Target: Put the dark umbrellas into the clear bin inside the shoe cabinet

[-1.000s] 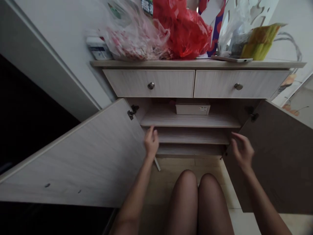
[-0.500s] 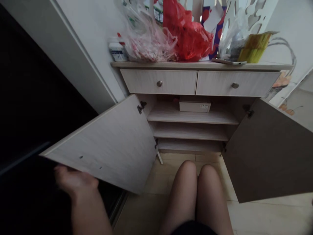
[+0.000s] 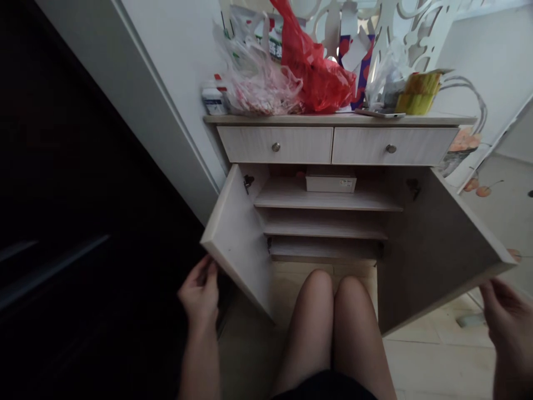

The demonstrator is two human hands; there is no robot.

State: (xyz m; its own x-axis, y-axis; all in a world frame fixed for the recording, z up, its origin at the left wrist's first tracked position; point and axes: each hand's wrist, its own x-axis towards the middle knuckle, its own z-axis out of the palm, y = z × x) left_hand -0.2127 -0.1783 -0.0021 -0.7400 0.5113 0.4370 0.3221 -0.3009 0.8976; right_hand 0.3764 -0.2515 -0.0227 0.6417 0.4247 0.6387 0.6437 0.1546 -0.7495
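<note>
My left hand (image 3: pixel 202 286) is at the free edge of the left cabinet door (image 3: pixel 239 239), fingers curled against it and partly hidden. On the other side, my right hand (image 3: pixel 506 311) has its fingertips at the outer edge of the right cabinet door (image 3: pixel 437 250), some of them out of sight behind it. Both doors stand partway out from the pale wooden cabinet (image 3: pixel 275 119). Between them its shelves show, and a white box (image 3: pixel 331 182) lies on the top shelf.
Two drawers with round knobs (image 3: pixel 275 147) sit above the doors. On top are a clear plastic bag (image 3: pixel 266 89), a red bag (image 3: pixel 318 80), a white bottle (image 3: pixel 214 101), a phone (image 3: pixel 381 113) and a yellow package (image 3: pixel 418 94). My knees (image 3: pixel 318 291) are close to the cabinet front.
The left door has swung inward, my left hand moving right with it. My right hand has come into view at the right door, which has also turned inward.
</note>
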